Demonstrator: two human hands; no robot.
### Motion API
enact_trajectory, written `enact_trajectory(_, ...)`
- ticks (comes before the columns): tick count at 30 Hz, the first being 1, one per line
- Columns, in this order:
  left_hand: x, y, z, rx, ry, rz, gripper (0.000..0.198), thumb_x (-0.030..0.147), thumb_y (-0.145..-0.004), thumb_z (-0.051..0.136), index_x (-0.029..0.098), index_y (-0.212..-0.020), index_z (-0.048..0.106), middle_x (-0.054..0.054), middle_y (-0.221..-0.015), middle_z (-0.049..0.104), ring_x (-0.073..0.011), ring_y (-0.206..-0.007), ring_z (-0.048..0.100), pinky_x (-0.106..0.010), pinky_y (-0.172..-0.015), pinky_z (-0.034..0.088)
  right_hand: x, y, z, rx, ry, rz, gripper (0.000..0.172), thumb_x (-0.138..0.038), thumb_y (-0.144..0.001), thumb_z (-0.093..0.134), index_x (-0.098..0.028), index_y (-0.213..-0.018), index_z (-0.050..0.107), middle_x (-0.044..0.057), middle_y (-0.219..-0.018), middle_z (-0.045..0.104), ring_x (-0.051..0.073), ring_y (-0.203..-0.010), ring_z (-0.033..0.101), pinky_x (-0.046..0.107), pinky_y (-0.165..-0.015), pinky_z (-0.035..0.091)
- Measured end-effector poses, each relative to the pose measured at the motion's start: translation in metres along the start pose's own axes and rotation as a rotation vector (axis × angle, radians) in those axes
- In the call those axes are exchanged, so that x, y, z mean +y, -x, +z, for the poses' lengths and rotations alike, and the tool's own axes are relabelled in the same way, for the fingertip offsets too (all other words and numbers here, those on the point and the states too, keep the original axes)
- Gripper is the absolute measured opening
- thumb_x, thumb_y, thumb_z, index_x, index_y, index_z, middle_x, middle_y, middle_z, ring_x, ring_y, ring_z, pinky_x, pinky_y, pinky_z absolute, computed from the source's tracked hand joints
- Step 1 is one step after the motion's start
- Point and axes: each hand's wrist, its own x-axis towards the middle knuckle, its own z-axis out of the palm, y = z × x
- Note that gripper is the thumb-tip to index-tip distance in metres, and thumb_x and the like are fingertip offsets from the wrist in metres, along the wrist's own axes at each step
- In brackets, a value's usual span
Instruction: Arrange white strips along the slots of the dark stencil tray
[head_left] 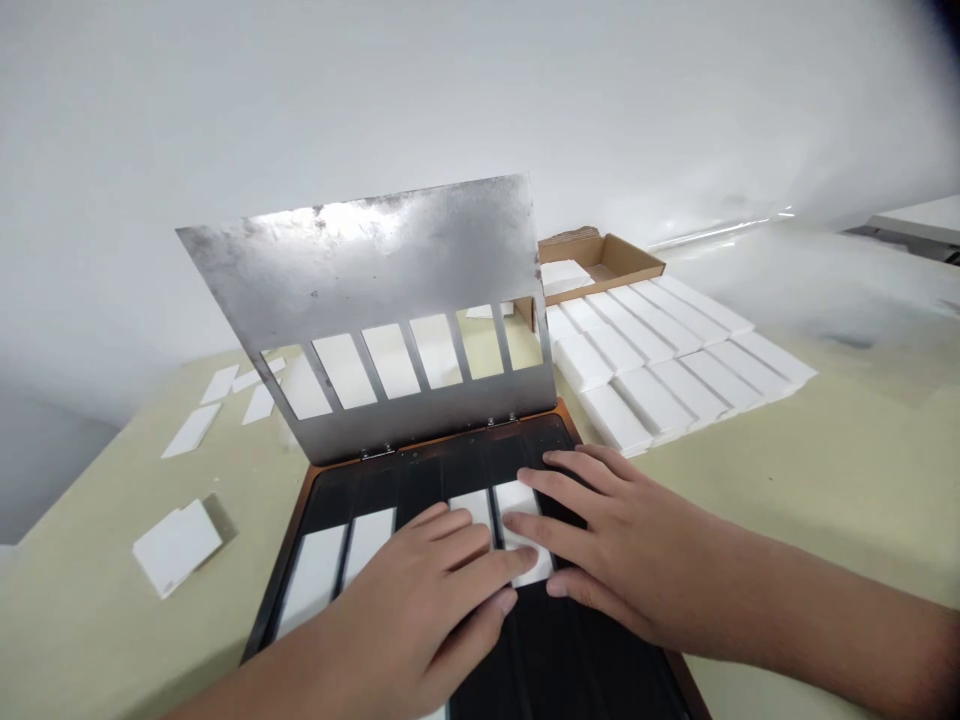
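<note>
I report the left hand and right hand both open, fingers spread flat and gripping nothing, their fingertips resting evenly on a white strip lying in a slot of the black tray, below the raised steel plate.

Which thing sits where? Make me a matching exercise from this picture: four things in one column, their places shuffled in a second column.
Things:
1. metal plate
2. cardboard box
3. white bars
4. left hand

Places:
A. over white strips in the black tray
B. standing up, hinged at the far edge of the black tray
C. beyond the white bars
D. right of the metal plate, on the table

Pairs: 1-B, 2-C, 3-D, 4-A
</note>
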Motion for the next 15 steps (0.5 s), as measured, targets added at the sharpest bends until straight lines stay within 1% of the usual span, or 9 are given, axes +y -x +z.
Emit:
enact_trajectory(8, 0.0005, -0.0001, -0.0007, 0.016, 0.004, 0.006, 0.039, 0.015, -0.105, 0.052, 0.026, -0.142, 0.059, -0.003, -0.098, 0.066, -0.0226, -0.088, 0.058, -0.04, -0.082, 0.043, 0.0003, 0.001, 0.0006, 0.005, 0.005, -0.003, 0.044, -0.043, -0.112, 0.044, -0.028, -0.152, 0.051, 0.011, -0.158, 0.052, 0.039, -0.142, 0.047, 0.065, -0.114, 0.044)
enact_trajectory(15, 0.0018, -0.0004, -0.0007, 0.027, -0.002, 0.002, 0.037, 0.016, -0.105, 0.053, 0.025, -0.139, 0.061, -0.003, -0.097, 0.067, -0.0215, -0.086, 0.059, -0.037, -0.08, 0.044, 0.0009, 0.0019, 0.003, 0.021, 0.007, -0.004, 0.044, -0.044, -0.111, 0.046, -0.029, -0.153, 0.051, 0.01, -0.159, 0.051, 0.039, -0.143, 0.048, 0.064, -0.115, 0.044)
